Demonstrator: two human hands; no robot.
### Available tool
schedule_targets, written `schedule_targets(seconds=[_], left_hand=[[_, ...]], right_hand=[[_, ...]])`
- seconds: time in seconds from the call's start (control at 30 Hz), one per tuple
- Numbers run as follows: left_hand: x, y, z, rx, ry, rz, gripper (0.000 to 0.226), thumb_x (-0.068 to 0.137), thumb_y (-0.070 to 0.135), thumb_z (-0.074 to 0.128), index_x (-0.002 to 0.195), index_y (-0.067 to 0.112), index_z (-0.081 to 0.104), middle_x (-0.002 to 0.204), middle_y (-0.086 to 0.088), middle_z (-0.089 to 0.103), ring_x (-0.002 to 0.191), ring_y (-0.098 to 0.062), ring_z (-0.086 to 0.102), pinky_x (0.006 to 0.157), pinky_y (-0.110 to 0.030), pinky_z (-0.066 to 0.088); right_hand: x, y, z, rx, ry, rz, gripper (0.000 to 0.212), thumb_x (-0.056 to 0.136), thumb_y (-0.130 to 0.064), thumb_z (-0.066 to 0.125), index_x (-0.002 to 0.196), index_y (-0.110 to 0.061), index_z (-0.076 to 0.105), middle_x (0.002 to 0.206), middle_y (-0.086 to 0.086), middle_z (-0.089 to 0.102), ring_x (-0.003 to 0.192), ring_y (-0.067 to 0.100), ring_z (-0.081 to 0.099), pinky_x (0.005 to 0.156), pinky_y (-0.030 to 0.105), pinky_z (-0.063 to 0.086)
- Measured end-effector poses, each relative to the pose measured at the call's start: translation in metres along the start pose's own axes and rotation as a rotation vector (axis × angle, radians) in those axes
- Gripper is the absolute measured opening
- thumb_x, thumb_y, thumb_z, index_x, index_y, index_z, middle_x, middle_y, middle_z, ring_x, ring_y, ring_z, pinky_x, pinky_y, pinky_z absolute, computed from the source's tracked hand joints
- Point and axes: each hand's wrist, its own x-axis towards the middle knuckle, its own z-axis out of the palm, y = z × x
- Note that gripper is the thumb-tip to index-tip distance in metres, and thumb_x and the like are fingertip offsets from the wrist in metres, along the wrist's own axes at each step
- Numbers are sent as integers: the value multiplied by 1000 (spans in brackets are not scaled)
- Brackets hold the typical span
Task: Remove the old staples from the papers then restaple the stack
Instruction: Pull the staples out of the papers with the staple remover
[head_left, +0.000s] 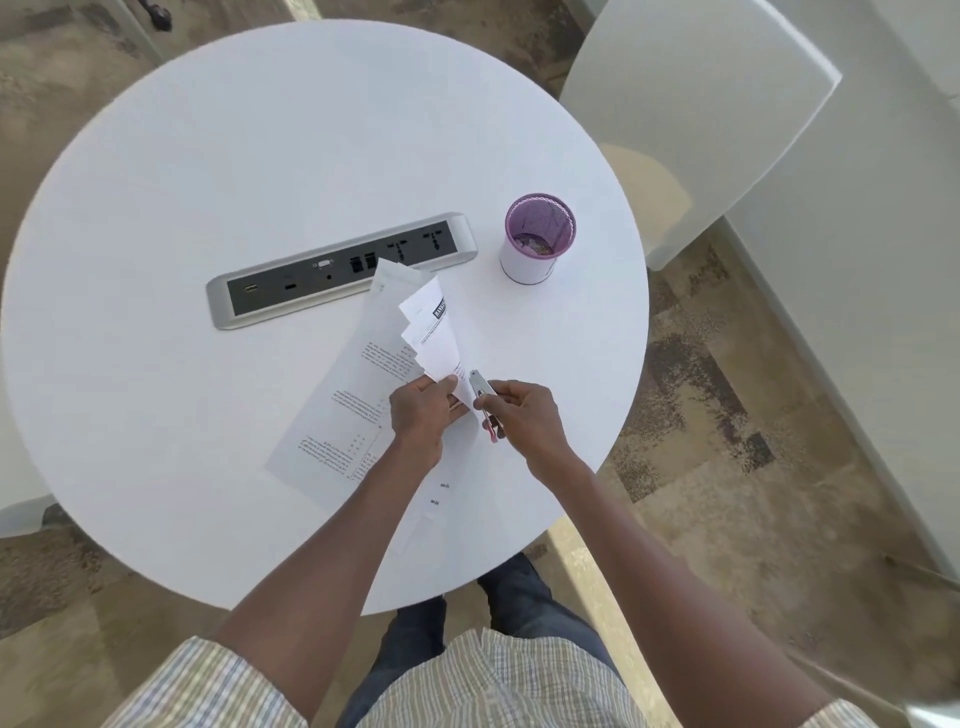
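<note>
A stack of white printed papers (434, 335) is lifted off the round white table (208, 182), its sheets fanned upward. My left hand (421, 410) pinches the stack at its lower corner. My right hand (524, 415) holds a small metal stapler (480, 392) with a pink rear end, its nose right at that pinched corner. More printed sheets (343, 410) lie flat on the table under my left hand.
A silver power and data socket strip (337, 273) is set into the table's middle. A purple mesh cup (537, 239) stands to the right of it. White chairs (701, 93) stand at the far right, beyond the table's edge.
</note>
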Motion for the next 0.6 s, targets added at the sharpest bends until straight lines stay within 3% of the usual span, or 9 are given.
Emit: schedule_targets(seconds=[0.2, 0.4, 0.47, 0.6], left_hand=[[2, -3, 4, -6, 1, -4, 20, 93, -2, 61, 75, 0, 70, 85, -19, 76, 81, -33, 75, 78, -44, 62], [3, -3, 8, 6, 34, 27, 21, 92, 0, 61, 75, 2, 73, 89, -21, 76, 89, -36, 75, 76, -42, 62], [2, -3, 10, 18, 46, 37, 21, 92, 1, 62, 74, 3, 73, 89, -20, 76, 90, -35, 75, 72, -38, 63], [1, -2, 11, 22, 81, 47, 21, 91, 2, 64, 73, 0, 73, 87, -21, 75, 84, -31, 74, 68, -35, 63]], right_hand=[[7, 5, 8, -36, 17, 26, 14, 87, -2, 62, 86, -2, 76, 70, 14, 66, 55, 25, 52, 53, 31, 45], [13, 4, 15, -129, 56, -14, 22, 91, -14, 60, 84, 3, 73, 72, 31, 65, 51, 23, 49, 58, 34, 43], [14, 4, 18, -150, 71, -29, 27, 93, -18, 59, 82, 3, 72, 72, 30, 67, 51, 22, 49, 57, 33, 42], [16, 4, 23, -212, 86, -81, 33, 95, -22, 57, 74, 1, 69, 55, 16, 62, 47, 17, 48, 47, 22, 37]])
